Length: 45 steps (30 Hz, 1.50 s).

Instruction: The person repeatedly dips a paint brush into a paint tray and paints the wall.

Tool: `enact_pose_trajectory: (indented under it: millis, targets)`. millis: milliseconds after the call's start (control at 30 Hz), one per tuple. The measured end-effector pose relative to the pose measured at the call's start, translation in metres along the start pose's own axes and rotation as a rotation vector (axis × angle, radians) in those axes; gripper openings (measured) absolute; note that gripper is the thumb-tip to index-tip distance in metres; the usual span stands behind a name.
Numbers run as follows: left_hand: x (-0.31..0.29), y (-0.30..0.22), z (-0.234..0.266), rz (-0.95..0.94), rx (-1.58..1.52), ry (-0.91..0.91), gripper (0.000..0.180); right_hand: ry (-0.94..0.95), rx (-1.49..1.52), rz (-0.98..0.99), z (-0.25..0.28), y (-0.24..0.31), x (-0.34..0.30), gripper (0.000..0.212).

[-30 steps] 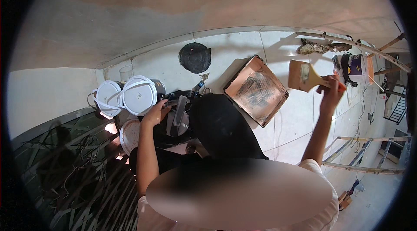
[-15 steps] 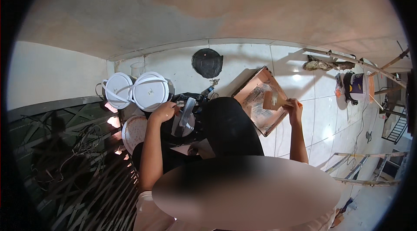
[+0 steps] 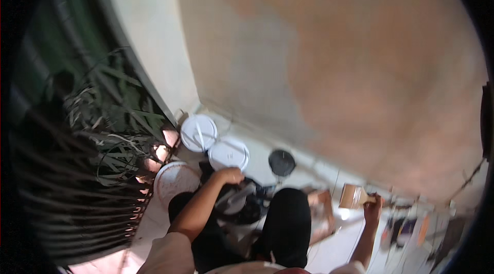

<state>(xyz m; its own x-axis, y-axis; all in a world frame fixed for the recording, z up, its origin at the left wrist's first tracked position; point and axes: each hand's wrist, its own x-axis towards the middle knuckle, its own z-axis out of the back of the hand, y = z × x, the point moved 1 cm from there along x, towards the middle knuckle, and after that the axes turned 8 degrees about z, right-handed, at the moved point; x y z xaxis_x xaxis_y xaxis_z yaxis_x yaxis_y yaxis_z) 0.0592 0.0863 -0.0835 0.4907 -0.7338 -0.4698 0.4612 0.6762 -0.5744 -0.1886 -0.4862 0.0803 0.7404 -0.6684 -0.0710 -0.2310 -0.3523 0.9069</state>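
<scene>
While right hand (image 3: 374, 205) clasps wide brush (image 3: 354, 197), left hand (image 3: 229, 174) just beside white-lidded bucket (image 3: 228, 153), its fingers (image 3: 240, 176) too blurred to tell their hold

Your white tiled floor (image 3: 337, 251) runs across the lower part of the frame. Left of centre you have a white-lidded bucket (image 3: 198, 133) just beside a second bucket (image 3: 228, 154), with a stained white disc (image 3: 177, 184) below them. Your flat black round piece (image 3: 282, 163) lies right of these, above the partly hidden brownish tray (image 3: 321, 211) at lower right.
</scene>
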Motion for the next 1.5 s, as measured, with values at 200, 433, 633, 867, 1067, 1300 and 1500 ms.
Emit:
enact_pose_trajectory:
  millis: [200,433,633,867,1067,1300,1500]
  targets:
    - [-0.005,-0.013,0.006,0.036,-0.3,-0.065,0.034,0.711,-0.652,0.204,-0.313,0.1,0.036,0.025]
    - [-0.039,-0.048,0.05,0.293,-0.248,-0.199,0.048,1.244,-0.637,0.875,-0.636,0.161,-0.039,0.012]
    - [-0.055,-0.047,0.067,0.154,-0.293,-0.388,0.048,1.066,-1.003,2.064,-0.83,0.182,-0.13,0.012]
    - [-0.068,-0.035,0.076,0.252,-0.356,-0.342,0.053,1.384,-1.5,2.203,-0.88,0.043,-0.05,0.005]
    - [-0.086,-0.027,0.08,0.207,-0.369,-0.463,0.054,1.522,-0.804,1.104,-0.903,0.123,-0.064,0.008]
    - [-0.079,-0.023,0.077,0.239,-0.395,-0.463,0.056,0.918,-1.0,2.194,-0.953,0.217,-0.083,0.006]
    - [-0.068,-0.038,0.098,0.187,-0.338,-0.387,0.059,1.036,-1.369,2.543,-0.922,0.138,-0.014,0.026]
